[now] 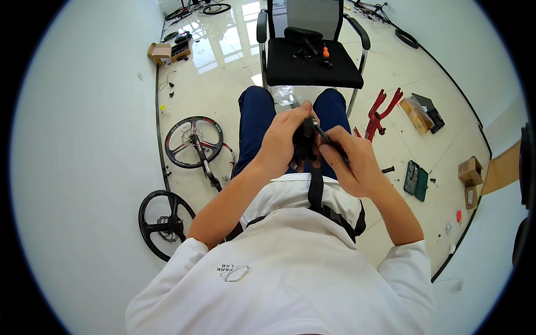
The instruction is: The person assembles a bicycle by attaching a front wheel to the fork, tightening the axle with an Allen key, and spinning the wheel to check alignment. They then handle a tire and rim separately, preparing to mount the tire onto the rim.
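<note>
In front of my lap, my left hand is closed around a small black mechanical part. My fingers cover much of it, so its exact kind cannot be made out. My right hand grips a slim dark rod-like tool. The tool slants up and left, and its upper end meets the top of the black part. A clear plastic bag shows just beyond my left hand, between my knees.
A black office chair faces me, with a saddle and an orange-handled screwdriver on its seat. Wheels lie at left. A red fork, an open green tool case and cardboard boxes are at right.
</note>
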The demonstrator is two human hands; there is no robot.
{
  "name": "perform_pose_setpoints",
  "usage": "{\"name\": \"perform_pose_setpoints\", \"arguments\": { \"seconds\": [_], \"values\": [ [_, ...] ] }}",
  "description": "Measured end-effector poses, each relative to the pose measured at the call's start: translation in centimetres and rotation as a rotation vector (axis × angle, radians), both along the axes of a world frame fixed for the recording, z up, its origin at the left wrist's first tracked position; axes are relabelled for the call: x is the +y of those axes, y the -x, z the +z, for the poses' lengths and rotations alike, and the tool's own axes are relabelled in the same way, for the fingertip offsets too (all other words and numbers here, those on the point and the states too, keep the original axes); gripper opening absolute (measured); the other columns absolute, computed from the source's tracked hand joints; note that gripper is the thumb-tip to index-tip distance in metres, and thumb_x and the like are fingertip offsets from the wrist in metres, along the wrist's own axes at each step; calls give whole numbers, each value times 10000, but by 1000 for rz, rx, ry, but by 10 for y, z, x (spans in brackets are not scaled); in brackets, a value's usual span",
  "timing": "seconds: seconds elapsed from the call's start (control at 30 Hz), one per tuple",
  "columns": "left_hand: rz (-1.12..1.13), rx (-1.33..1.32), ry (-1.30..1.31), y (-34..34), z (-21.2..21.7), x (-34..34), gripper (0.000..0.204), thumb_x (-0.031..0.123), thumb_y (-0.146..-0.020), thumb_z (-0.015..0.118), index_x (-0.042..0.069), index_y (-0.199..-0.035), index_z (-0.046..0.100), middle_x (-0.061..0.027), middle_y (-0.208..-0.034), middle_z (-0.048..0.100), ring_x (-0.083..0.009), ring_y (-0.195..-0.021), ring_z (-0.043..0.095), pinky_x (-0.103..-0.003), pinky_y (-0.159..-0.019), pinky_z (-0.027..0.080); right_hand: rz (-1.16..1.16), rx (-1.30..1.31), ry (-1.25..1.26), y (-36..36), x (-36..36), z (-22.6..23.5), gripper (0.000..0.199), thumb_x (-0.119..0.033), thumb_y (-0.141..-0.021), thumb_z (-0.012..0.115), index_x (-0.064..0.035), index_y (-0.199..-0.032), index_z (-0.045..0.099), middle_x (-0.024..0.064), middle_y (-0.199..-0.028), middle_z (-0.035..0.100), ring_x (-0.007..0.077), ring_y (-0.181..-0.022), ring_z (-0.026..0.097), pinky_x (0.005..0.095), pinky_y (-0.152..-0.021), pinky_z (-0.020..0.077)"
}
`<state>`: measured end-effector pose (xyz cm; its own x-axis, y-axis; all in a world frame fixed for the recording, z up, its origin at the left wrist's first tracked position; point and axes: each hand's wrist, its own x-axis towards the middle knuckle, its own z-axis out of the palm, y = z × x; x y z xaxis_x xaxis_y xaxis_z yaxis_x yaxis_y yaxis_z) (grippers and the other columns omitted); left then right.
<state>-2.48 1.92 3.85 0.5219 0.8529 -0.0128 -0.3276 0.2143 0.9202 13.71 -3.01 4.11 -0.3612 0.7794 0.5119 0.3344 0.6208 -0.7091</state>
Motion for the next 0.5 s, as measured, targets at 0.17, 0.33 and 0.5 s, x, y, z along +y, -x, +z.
{"name": "perform_pose_setpoints", "arguments": {
  "seconds": [0.17,0.33,0.5],
  "values": [
    [-31,4,65,-1,5,-7,456,484,-914,417,57,-796,523,-70,-568,550,-179,-393,565,-231,-259,338,95,-121,134,-6,-1,8,160,-132,-928,475,6,-909,555,89,-661,627,193,-577,628,271,-535,460],
    [42,6,-6,-1,8,-18,435,456,-918,431,53,-783,521,-68,-558,551,-166,-383,557,-226,-259,335,71,52,166,-4,-7,0,221,-151,-913,510,11,-777,576,62,-631,624,125,-498,538,244,-471,401],
    [45,50,-57,3,9,-25,440,432,-926,398,38,-761,501,-69,-624,561,-157,-380,540,-218,-253,325,89,169,185,2,-17,-8,218,-141,-897,532,1,-734,557,46,-607,606,93,-471,442,223,-451,363]
  ]
}}
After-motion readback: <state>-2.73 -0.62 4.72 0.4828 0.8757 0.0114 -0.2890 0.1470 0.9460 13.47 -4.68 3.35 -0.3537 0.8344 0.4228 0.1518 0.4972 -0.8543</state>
